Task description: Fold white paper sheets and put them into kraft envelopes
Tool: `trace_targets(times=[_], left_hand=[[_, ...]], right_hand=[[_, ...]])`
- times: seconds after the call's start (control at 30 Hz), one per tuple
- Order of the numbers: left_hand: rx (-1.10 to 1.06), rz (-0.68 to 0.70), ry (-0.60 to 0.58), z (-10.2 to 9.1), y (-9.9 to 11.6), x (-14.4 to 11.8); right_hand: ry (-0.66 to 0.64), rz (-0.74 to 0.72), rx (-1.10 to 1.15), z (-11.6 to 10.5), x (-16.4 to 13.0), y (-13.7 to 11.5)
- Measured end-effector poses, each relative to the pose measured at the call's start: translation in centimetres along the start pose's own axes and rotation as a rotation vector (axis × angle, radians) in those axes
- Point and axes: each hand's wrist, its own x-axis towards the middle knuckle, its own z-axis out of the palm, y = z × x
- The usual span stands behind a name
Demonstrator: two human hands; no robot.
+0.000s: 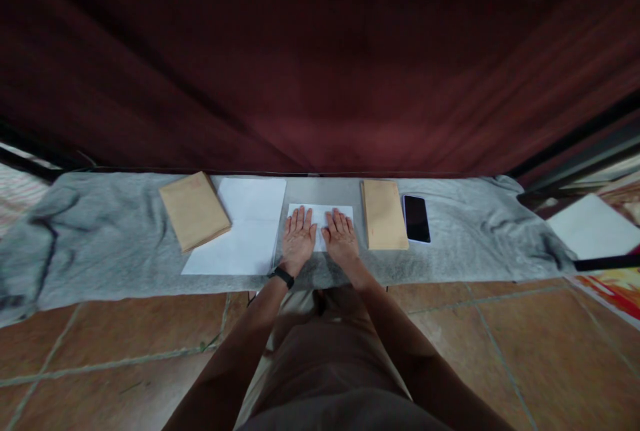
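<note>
A small white sheet of paper (pixel 321 213), perhaps folded, lies on the grey cloth in front of me. My left hand (pixel 299 236) rests palm down on its left part, fingers stretched forward. Flat on its right part is my right hand (pixel 341 236), fingers also extended. The hands cover much of the paper, so any fold lines under them are hidden. Left of my left hand are larger white sheets (pixel 250 237). A stack of brown envelopes (pixel 194 212) overlaps their left side. Another brown envelope stack (pixel 385 215) stands close to the right of my right hand.
A dark-screened phone (pixel 417 218) lies right of the right-hand envelopes. Grey cloth (pixel 465 237) covers the long narrow table. A dark red curtain (pixel 320 84) hangs behind it. At the far right is a white sheet (pixel 595 225) beside a dark metal bar.
</note>
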Motion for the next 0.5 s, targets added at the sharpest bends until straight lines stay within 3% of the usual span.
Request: trace_targets(times=[0.5], left_hand=[[-0.025,-0.065,0.094,-0.7,0.2,-0.3]], right_hand=[[0.042,0.048,-0.019,-1.4,-3.0,0.6]])
